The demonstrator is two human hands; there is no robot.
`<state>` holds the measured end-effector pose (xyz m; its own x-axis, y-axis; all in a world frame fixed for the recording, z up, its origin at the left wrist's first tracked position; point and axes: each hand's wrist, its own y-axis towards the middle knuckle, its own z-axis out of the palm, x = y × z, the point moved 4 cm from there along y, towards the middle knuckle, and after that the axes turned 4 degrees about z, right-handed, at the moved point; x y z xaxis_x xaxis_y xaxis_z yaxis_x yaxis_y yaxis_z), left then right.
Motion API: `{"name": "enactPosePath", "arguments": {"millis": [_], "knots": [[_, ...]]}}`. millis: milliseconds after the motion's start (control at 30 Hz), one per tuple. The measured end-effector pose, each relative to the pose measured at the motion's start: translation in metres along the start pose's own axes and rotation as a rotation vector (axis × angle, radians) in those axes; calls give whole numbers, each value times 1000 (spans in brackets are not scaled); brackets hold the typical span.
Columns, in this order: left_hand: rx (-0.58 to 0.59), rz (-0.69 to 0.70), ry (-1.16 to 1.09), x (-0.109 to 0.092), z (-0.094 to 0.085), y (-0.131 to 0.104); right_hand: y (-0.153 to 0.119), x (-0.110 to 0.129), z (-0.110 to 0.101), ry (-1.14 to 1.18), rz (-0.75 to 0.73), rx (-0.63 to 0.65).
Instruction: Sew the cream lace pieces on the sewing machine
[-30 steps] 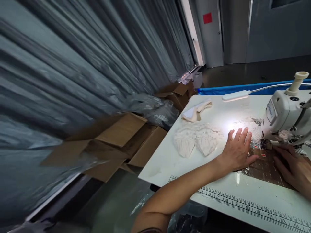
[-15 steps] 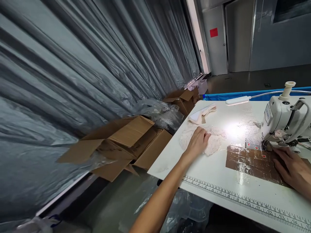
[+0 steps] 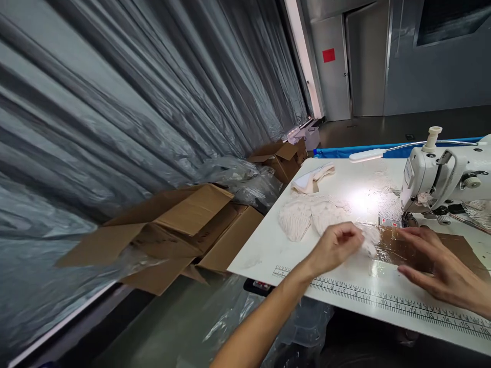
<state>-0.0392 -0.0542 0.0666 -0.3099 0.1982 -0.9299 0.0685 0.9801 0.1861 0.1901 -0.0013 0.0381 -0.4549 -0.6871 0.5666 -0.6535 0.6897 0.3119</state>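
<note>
My left hand (image 3: 334, 247) is pinched closed over the table's front half. From its fingertips hangs a small white yarn piece (image 3: 370, 239), loose and stringy. More bundles of white yarn (image 3: 297, 217) lie on the table behind that hand. To the right, my right hand (image 3: 435, 263) has its fingers apart, with nothing in them, over the brown taped board (image 3: 456, 248). The sewing machine (image 3: 418, 176) stands just behind the board, and its presser foot area is lit by a bright spot.
A folded cream cloth (image 3: 312, 179) lies at the table's back left. The white lamp (image 3: 366, 156) sits on a bendable stalk. A printed ruler (image 3: 376, 301) runs along the front edge. Open cardboard boxes (image 3: 192, 214) and plastic bags (image 3: 249, 179) are left of the table.
My left hand has moved right and nearer from the yarn bundles, now with a yarn piece in it. My right hand has drawn back from the machine and its fingers have spread.
</note>
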Motion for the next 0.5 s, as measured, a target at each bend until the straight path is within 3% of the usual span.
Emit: {"name": "enactPosePath", "arguments": {"millis": [100, 200, 267, 367, 500], "knots": [[118, -29, -243, -13, 32, 3, -4, 17, 2, 160, 51, 127], [134, -119, -378, -12, 48, 8, -9, 27, 5, 379, 158, 340], [218, -198, -429, -8, 57, 11, -13, 29, 7, 511, 252, 470], [333, -235, -294, -3, 65, 14, -19, 27, 11, 618, 373, 565], [309, -122, -13, 2, 56, 20, -23, 13, 9, 797, 414, 626]]}}
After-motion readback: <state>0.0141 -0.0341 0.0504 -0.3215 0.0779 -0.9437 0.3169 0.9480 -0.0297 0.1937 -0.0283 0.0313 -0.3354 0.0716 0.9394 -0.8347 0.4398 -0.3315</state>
